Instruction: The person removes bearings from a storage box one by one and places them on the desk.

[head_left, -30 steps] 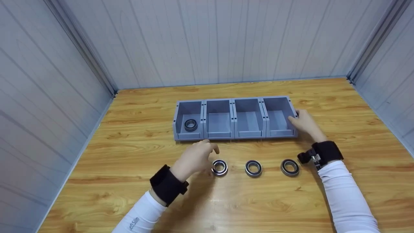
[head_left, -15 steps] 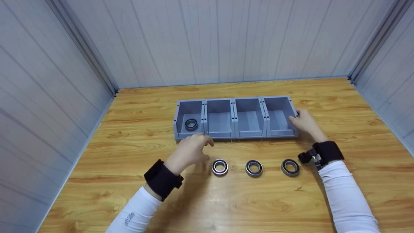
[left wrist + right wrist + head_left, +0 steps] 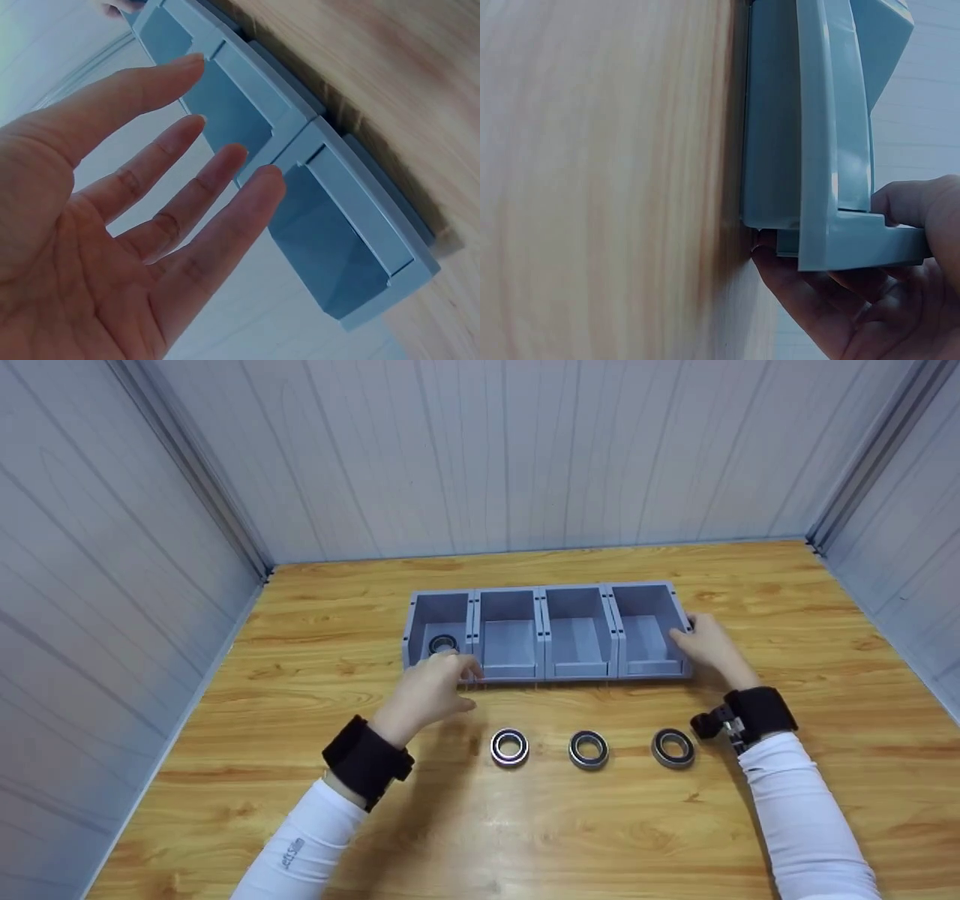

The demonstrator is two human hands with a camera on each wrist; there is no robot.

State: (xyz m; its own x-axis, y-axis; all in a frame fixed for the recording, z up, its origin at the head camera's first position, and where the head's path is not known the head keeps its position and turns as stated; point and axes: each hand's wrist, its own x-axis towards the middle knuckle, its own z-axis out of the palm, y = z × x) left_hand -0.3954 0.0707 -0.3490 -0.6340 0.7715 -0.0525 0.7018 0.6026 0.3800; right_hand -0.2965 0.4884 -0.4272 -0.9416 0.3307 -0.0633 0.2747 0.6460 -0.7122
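A row of joined grey storage bins stands on the wooden table. In the leftmost bin lies a bearing, partly hidden behind my left hand. That hand hovers in front of this bin, holding nothing, its fingers spread and slightly bent in the left wrist view. My right hand grips the outer side wall of the rightmost bin, thumb over the rim and fingers underneath on the outside. In front of the bins, a left bearing, a middle bearing and a right bearing lie flat in a line.
White wood-grained panels enclose the table at the back and on both sides. Both wrists wear black straps, the right one with a small camera close to the right bearing.
My left hand has moved away from the left loose bearing, up and leftward to the front of the leftmost bin. The right hand keeps its grip, and the bearings stay put.
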